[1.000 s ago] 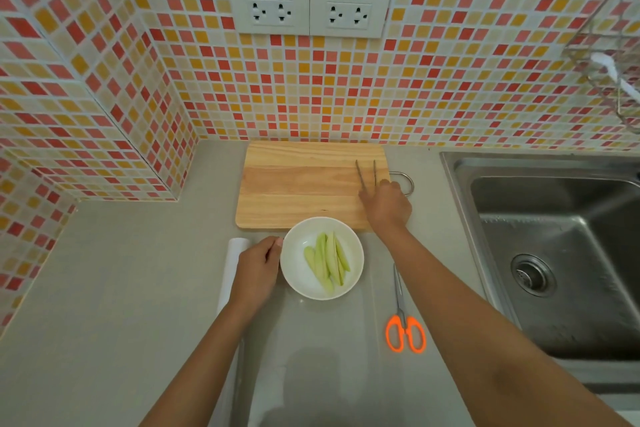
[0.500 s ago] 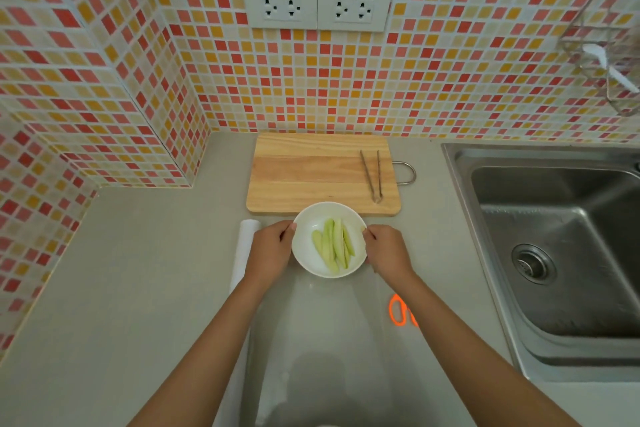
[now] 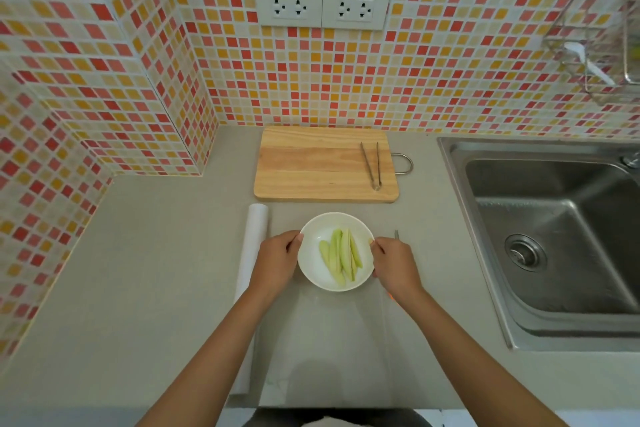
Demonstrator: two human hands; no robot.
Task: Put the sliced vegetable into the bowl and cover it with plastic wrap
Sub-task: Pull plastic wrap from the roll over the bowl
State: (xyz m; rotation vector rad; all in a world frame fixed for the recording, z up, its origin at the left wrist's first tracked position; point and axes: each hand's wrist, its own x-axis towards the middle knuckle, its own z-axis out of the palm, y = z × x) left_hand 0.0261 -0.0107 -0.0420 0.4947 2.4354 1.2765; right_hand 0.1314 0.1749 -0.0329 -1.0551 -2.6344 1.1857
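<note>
one bowl (image 3: 313, 274), one cutting board (image 3: 311, 166), one tongs (image 3: 372, 165), two sockets (image 3: 322, 5)

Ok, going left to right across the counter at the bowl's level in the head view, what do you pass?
Plastic wrap roll → left hand → bowl holding sliced vegetable → right hand → sink.

I see left hand (image 3: 277, 262) and right hand (image 3: 394, 265) gripping bowl (image 3: 313, 274) rim | vegetable slices (image 3: 341, 256) inside | plastic wrap roll (image 3: 251, 274) left | tongs (image 3: 372, 165) on cutting board (image 3: 311, 166)

Right hand (image 3: 394, 263) now on bowl (image 3: 313, 274)
</note>
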